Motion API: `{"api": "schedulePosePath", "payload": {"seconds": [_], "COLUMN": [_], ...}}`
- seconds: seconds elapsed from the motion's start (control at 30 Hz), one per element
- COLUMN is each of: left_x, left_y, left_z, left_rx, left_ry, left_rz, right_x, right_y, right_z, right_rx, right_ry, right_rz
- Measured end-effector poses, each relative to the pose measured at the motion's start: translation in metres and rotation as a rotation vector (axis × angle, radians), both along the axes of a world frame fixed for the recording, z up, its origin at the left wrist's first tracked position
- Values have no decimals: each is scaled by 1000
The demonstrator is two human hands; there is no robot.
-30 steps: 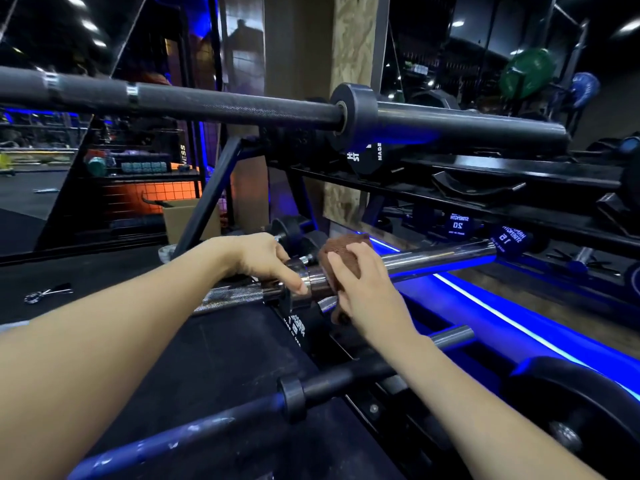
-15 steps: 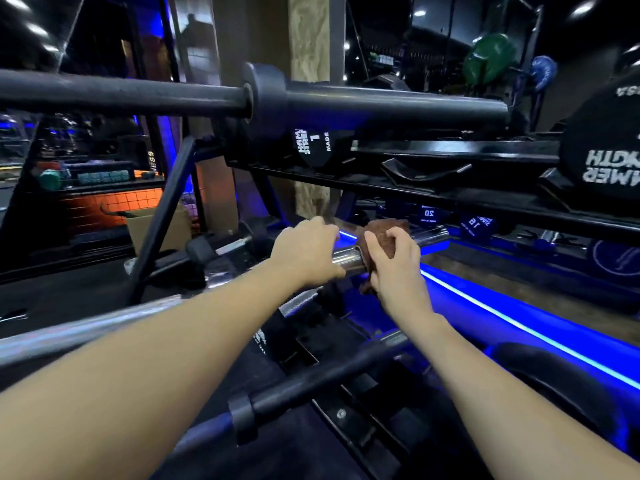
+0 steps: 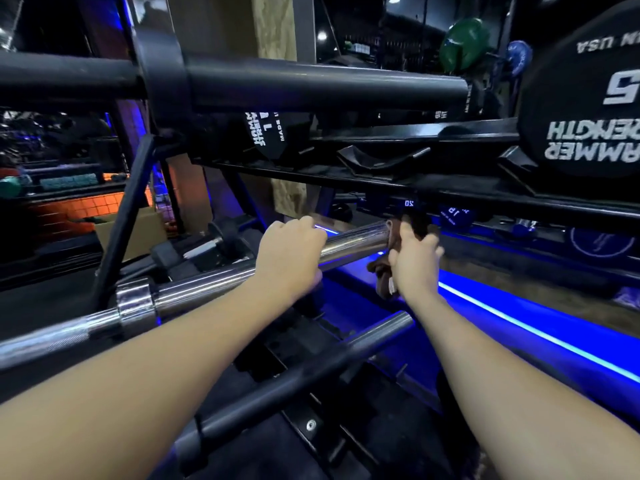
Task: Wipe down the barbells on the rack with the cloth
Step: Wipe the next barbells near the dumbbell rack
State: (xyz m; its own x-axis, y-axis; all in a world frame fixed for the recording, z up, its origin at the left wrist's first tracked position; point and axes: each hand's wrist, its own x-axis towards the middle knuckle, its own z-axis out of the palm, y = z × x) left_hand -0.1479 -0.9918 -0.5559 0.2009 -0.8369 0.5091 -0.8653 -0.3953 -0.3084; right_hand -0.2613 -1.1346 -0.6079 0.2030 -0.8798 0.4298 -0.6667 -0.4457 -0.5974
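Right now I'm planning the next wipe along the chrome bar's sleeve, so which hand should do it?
The right hand. It already holds the brown cloth at the end of the chrome barbell. The left hand grips the sleeve bare, well placed to steady it.

— Can you see the end of that chrome barbell [image 3: 353, 241]?

— No. The brown cloth [image 3: 384, 271] and the right hand [image 3: 414, 263] cover it, and most of the cloth is tucked behind that hand. On the left the bar runs out of view.

— And the left hand [image 3: 290, 252]?

— Its fingertips curl over the far side of the bar, out of sight.

— The black barbell [image 3: 311, 86] up top?

— Cut off at the left edge. The dumbbell [image 3: 585, 109] on the right is cropped too, its lettering incomplete.
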Motion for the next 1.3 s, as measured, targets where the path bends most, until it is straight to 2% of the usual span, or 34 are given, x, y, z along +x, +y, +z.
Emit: {"api": "schedulePosePath", "payload": {"seconds": [0.13, 0.3, 0.67, 0.9, 1.07, 1.17, 1.3], "left_x": [0, 3, 29, 46, 57, 60, 66], "left_y": [7, 37, 156, 205, 206, 200, 199], "left_z": [1, -2, -7, -10, -9, -2, 14], "left_rx": [9, 10, -71, -134, -42, -14, 27], "left_ry": [23, 74, 69, 73, 189, 268, 374], "left_rz": [-17, -37, 91, 167, 241, 234, 217], "right_x": [-6, 7, 42, 55, 58, 61, 65], "right_y": [13, 68, 205, 256, 275, 277, 263], "right_z": [6, -3, -3, 2, 0, 0, 6], "right_rx": [45, 87, -49, -109, -265, -465, -675], "right_ry": [-88, -195, 56, 134, 279, 242, 233], "right_rz": [-32, 154, 402, 484, 472, 365, 350]}}
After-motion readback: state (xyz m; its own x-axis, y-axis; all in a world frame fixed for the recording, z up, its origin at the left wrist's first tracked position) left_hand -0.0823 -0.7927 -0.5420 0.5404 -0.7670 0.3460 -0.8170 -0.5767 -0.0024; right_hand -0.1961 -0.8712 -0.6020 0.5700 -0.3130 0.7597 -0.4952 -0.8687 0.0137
